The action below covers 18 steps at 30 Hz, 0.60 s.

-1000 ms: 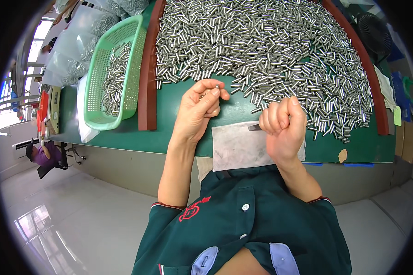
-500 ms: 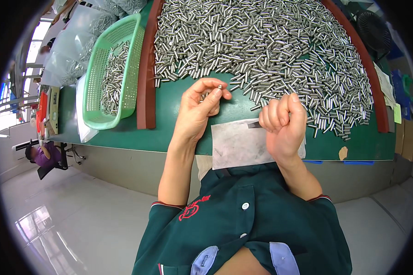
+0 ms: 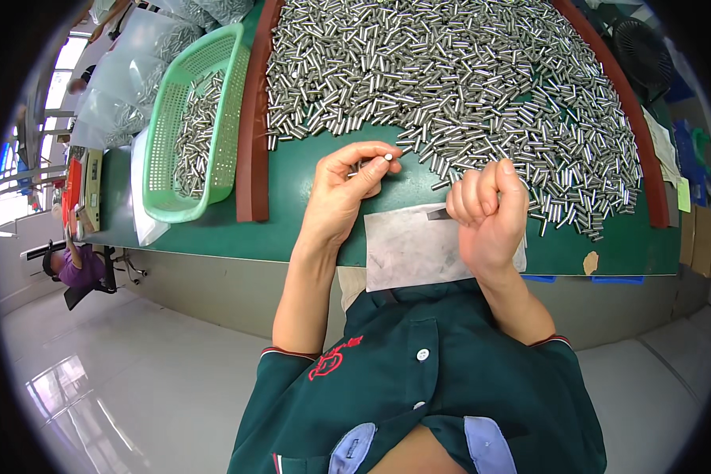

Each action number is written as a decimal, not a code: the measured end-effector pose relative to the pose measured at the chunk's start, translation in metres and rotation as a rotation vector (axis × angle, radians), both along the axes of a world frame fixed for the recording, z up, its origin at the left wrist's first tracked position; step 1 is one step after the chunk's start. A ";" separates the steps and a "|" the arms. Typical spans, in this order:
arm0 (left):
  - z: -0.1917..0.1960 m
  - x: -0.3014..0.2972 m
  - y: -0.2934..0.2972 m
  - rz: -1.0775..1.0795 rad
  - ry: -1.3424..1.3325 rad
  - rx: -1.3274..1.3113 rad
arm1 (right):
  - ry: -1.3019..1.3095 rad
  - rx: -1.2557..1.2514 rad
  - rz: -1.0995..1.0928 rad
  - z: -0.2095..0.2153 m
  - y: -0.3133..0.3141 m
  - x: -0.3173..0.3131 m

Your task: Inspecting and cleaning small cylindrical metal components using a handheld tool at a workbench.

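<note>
My left hand [image 3: 340,189] is closed in a pinch, a short steel pin [image 3: 388,157] between thumb and fingertips with its bright round end showing. More metal shows within its curled fingers. My right hand [image 3: 490,213] is curled into a fist over the right part of a pale, smudged cloth [image 3: 411,253]. A dark flat strip [image 3: 437,214] shows at the fist's left side; whether the fist holds it is hidden. Just beyond both hands spreads a large heap of loose steel pins [image 3: 450,71] on the green table [image 3: 308,158].
Red-brown rails [image 3: 252,158] flank the heap on both sides. At left stands a green plastic basket [image 3: 156,150] partly filled with pins, near clear bags [image 3: 122,87] of metal parts. A black fan [image 3: 641,51] is at far right. Another person [image 3: 79,268] sits at far left.
My left hand has shifted slightly right, and the pinched pin has turned so its end face shows brightly. My right hand stays almost still.
</note>
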<state>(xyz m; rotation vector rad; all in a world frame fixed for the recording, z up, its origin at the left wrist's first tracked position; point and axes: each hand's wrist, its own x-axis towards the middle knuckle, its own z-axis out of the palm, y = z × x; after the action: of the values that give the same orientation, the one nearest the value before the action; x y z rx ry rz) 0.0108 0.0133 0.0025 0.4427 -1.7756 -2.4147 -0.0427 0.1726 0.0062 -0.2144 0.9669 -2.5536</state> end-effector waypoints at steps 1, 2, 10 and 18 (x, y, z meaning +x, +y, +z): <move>0.001 0.000 0.000 0.002 -0.012 -0.008 | -0.001 0.002 0.000 0.000 0.000 0.000; 0.001 0.000 0.000 0.001 -0.012 -0.008 | -0.001 0.002 -0.001 0.000 0.000 0.000; 0.003 0.001 0.004 -0.005 -0.041 -0.085 | -0.009 -0.006 0.008 0.000 0.001 0.001; 0.011 0.011 0.021 -0.014 -0.120 -0.423 | -0.011 0.028 0.001 -0.001 0.000 0.000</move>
<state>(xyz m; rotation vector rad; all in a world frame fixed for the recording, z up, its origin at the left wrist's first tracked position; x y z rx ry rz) 0.0223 0.0343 0.0130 0.5319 -2.2677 -1.9720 -0.0426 0.1731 0.0052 -0.1924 0.9973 -2.5361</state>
